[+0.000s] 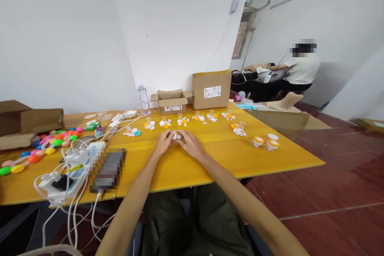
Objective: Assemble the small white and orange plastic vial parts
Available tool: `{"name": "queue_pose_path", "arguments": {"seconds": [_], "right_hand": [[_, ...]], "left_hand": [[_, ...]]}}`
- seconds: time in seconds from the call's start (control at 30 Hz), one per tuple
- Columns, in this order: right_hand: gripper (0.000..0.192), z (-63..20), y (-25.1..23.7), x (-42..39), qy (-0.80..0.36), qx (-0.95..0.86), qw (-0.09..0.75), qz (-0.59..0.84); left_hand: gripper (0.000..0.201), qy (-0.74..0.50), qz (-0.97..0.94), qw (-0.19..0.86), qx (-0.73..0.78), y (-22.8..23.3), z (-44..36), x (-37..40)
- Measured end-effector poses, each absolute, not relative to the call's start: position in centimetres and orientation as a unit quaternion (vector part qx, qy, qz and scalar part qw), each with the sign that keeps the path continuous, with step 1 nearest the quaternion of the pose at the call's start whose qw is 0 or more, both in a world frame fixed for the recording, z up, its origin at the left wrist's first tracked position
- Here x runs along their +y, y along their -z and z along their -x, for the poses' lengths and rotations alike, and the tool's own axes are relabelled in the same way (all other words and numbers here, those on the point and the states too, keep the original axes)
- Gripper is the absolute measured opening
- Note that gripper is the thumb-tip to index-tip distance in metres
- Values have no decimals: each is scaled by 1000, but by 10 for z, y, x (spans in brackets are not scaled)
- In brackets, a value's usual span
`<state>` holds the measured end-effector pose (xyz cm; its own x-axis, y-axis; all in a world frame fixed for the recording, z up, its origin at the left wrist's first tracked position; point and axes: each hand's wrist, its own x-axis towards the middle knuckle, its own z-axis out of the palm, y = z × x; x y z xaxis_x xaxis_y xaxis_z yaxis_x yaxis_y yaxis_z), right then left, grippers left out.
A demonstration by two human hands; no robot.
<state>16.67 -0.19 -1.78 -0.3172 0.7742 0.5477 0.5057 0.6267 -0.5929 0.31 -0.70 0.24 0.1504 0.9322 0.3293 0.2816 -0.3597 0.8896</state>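
Between my left hand [163, 143] and my right hand [192, 145] is a small brown-and-white piece [178, 137], too small to identify. The fingers of both hands are closed around it, just above the yellow table [183, 170]. Beyond my hands, several little groups of small white and orange plastic discs [183, 121] with clear cups lie in a row. Another such group [238, 130] lies to the right. Farther right stand several clear cups with orange rims and white tops [272, 143].
A small open carton [172, 104], a taller cardboard box [211, 90] and a water bottle [143, 99] stand at the back. On the left are power strips [79, 172] with tangled cables, a pixelated dark device [108, 170] and colourful balls [48, 144]. A person [301, 68] sits at the back right.
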Motion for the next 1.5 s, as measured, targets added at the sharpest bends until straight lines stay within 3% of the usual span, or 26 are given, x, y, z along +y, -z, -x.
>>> {"name": "queue_pose_path", "arguments": {"seconds": [0.23, 0.4, 0.77, 0.9, 1.2, 1.5], "right_hand": [[34, -163, 20, 4, -241, -777, 443, 377], [27, -165, 21, 3, -199, -794, 448, 361], [32, -165, 9, -9, -129, -836, 348, 405], [40, -164, 6, -13, -107, -851, 315, 408], [22, -185, 4, -13, -136, -836, 340, 408], [19, -261, 21, -33, -90, -795, 380, 464]], "left_hand": [[42, -478, -684, 325, 445, -4, -4, -8], [42, -464, -682, 333, 457, -4, -4, -9], [48, -461, -687, 301, 474, -2, -4, -7], [44, -463, -699, 335, 431, -3, -6, -8], [51, -436, -722, 332, 423, -6, -5, -9], [53, -420, -719, 314, 455, -3, -6, -7]]}}
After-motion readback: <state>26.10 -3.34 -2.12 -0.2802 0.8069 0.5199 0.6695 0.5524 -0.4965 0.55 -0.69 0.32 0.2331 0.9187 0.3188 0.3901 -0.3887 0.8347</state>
